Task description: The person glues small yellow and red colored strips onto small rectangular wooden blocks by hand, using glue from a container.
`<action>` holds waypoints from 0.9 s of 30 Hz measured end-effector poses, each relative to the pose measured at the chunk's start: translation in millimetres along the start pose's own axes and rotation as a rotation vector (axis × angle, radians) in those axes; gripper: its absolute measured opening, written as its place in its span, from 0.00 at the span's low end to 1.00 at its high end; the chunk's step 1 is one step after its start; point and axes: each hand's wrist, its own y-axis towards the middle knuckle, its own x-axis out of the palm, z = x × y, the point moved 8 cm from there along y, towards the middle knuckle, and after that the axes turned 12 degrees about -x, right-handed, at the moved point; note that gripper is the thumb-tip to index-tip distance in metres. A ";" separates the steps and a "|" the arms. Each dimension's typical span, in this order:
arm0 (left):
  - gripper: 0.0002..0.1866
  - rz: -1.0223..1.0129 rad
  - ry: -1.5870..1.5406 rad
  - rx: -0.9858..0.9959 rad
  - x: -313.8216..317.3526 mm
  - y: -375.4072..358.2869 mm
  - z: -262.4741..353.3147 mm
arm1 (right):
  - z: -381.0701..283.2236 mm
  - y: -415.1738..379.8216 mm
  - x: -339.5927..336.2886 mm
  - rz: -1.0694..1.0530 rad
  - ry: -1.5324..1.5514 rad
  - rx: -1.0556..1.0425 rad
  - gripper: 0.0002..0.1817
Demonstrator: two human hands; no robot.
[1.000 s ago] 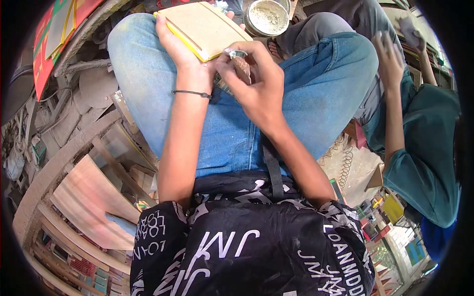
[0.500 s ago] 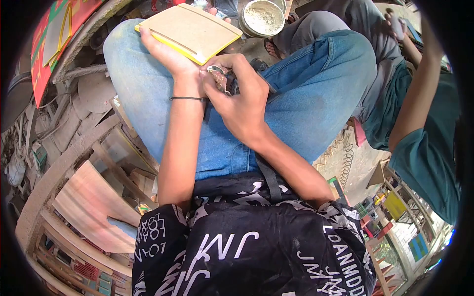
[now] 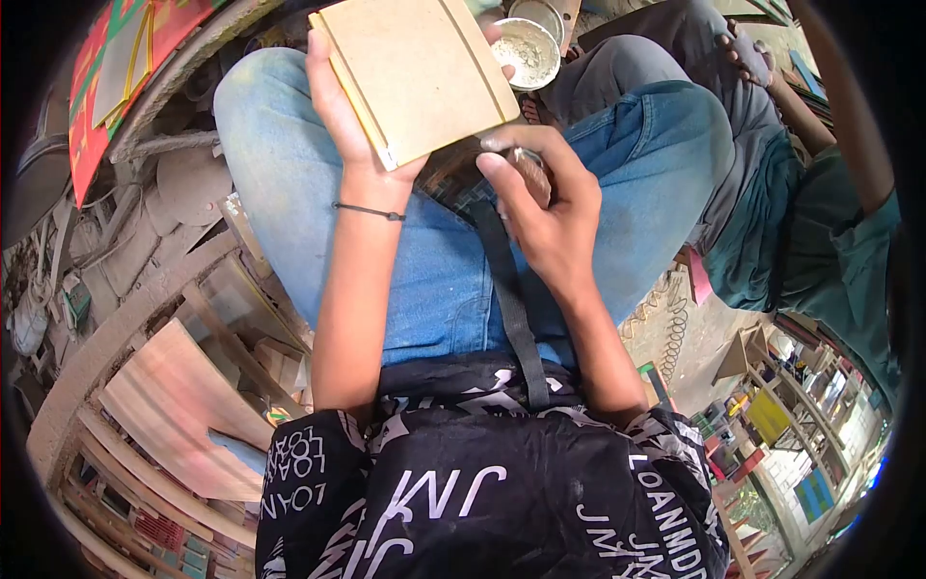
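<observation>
My left hand (image 3: 344, 121) is closed around a flat, light-brown wooden board (image 3: 415, 77) with yellow edges. Its thumb lies along the board's left side, and fingertips show past the right edge. Two grooves run across the board's face near opposite edges. Just below and to the right of the board, my right hand (image 3: 559, 217) pinches a crumpled reddish-brown piece of sandpaper (image 3: 531, 178) between thumb and fingers. The sandpaper is partly hidden by the hand and apart from the board's face. Both hands are above my jeans.
A bucket (image 3: 526, 56) of pale paste stands beyond the board. Another person in a green shirt (image 3: 830, 232) sits close on my right, a grey-smeared hand (image 3: 750, 58) raised. A curved wooden frame (image 3: 145, 280) and a pinkish panel (image 3: 183, 405) are on my left. A dark strap (image 3: 506, 289) crosses my lap.
The board has shifted right and turned to face me more. My right hand has moved right, away from my left wrist, still with the sandpaper. The other person's arm has moved.
</observation>
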 end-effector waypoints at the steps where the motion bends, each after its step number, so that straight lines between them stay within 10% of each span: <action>1: 0.45 0.010 0.021 -0.009 0.8 -0.9 -1.9 | -8.1 2.5 0.2 -0.045 -0.019 -0.151 0.10; 11: 0.43 -0.068 -0.057 -0.084 -2.1 -0.5 -11.0 | -14.0 2.1 7.5 -0.179 0.473 -0.064 0.13; 27: 0.42 -0.023 -0.002 -0.126 6.9 3.4 -15.3 | -21.6 17.6 -0.2 -0.372 0.225 0.043 0.11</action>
